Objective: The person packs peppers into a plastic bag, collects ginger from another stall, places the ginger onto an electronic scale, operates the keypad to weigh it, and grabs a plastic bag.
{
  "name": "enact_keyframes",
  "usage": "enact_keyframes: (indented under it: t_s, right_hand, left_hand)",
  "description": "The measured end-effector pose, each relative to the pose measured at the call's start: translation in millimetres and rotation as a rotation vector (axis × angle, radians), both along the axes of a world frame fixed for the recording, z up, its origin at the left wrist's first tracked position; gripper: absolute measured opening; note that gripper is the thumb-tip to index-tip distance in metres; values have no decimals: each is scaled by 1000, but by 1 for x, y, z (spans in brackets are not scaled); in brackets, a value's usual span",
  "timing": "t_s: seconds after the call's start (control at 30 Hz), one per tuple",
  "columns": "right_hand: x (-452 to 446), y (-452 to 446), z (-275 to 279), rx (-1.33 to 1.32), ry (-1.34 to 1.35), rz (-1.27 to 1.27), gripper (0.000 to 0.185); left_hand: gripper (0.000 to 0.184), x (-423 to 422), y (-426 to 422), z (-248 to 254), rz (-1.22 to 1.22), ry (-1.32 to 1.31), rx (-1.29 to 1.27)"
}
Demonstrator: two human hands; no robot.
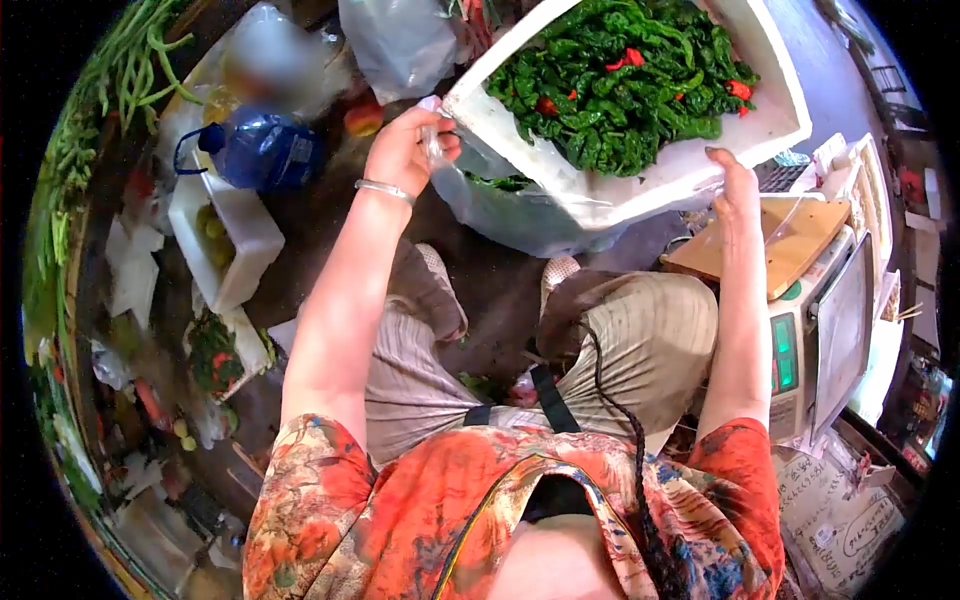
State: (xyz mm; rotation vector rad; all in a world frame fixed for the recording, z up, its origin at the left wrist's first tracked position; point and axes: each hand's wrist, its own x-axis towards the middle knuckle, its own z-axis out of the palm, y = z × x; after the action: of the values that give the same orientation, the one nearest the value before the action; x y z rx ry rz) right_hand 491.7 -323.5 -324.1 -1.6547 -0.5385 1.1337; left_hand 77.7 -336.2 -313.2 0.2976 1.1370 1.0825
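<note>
A white foam box [640,195] full of dark green peppers [610,90], with a few red ones among them, is tilted in front of me at the top. My right hand [737,185] grips its near right edge, thumb over the rim. At the box's left corner, my left hand [408,150] is closed on the edge of a clear plastic bag [490,210]. This bag hangs under the near side of the box, and some green shows through it. Whether my left fingers also touch the box, I cannot tell.
To the right stands a scale [787,350] with a green display and a wooden board [785,240] beside it. On the left are a blue jug [265,150], a smaller white foam box [245,240] and long green beans [120,60]. Scraps litter the floor.
</note>
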Motion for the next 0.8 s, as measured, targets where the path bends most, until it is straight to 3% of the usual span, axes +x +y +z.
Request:
enact_keyframes:
  t_s: [0.17,0.33,0.57,0.63,0.67,0.77,0.8]
  right_hand:
    - [-1,-19,2,197,69,-10,34]
    - [3,-29,17,86,31,15,35]
    - [-2,-37,23,177,61,19,36]
    - [3,-42,21,129,55,32,35]
    - [5,-44,19,83,51,24,35]
    - [12,-49,11,42,25,41,36]
    - [7,-52,17,26,30,32,37]
  left_hand:
    - [24,-10,16,-37,19,108,-19]
    - [20,-8,30,-42,-47,113,126]
    - [24,-10,43,-66,-165,64,188]
    - [35,-8,43,-73,-127,269,180]
    - [35,-7,42,-78,-118,269,180]
    - [65,0,38,-72,-156,417,-64]
    - [66,-1,35,-77,-179,335,-52]
